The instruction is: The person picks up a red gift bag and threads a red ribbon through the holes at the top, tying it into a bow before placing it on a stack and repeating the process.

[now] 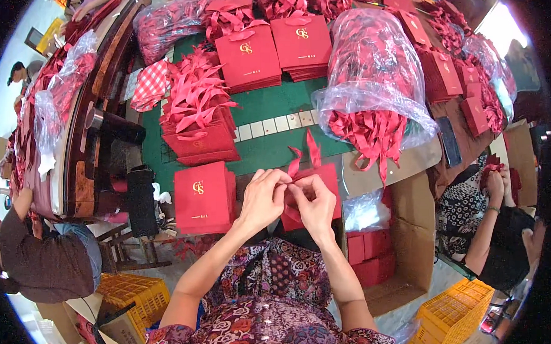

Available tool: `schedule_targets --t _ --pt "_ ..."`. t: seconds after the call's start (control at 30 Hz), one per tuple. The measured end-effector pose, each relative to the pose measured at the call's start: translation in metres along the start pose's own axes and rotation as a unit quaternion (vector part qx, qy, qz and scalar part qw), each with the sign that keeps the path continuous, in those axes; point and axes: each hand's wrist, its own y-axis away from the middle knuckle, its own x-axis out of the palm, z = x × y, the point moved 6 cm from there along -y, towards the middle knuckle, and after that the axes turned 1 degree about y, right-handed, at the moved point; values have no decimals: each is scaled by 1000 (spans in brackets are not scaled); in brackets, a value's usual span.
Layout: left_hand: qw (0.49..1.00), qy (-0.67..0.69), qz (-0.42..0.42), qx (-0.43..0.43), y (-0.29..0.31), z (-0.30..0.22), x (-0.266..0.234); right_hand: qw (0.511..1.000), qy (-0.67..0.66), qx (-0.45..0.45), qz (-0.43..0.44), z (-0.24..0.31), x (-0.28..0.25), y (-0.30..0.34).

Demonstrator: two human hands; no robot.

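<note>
Close together at the table's near edge, my left hand [264, 196] and my right hand [315, 202] both pinch a red ribbon [313, 150] at the top of a red paper gift bag [328, 179]. Two loose ribbon ends stick up beyond my fingertips. Part of the bag and the pinched spot are covered by my hands. Just left of my left hand lies a neat stack of flat red gift bags [202, 197] with gold print. Behind it stands another stack of bags [200, 146], topped with a heap of ribbon handles [196, 93].
A clear plastic sack [376, 60] of red ribbons spills toward me, right of centre. More bag stacks [246, 59] stand farther back on the green table [260, 102]. An open cardboard box [418, 231] holds red items beside my right arm. Co-workers sit left and right; yellow crates [452, 314] stand below.
</note>
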Motion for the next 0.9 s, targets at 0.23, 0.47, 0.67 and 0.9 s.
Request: schedule_targets --t 0.23,0.47,0.67,0.9 --pt "1000 -26 -3 -2 -2 12 -4 996 60 -59 30 9 -5 3" --pt "1000 -16 7 20 1 13 5 977 179 -112 29 13 1 4" --pt "999 -10 6 -36 0 20 1 971 162 -163 65 43 -10 -5" --pt "994 -66 -33 81 5 -4 5 925 288 -204 138 36 -9 -35"
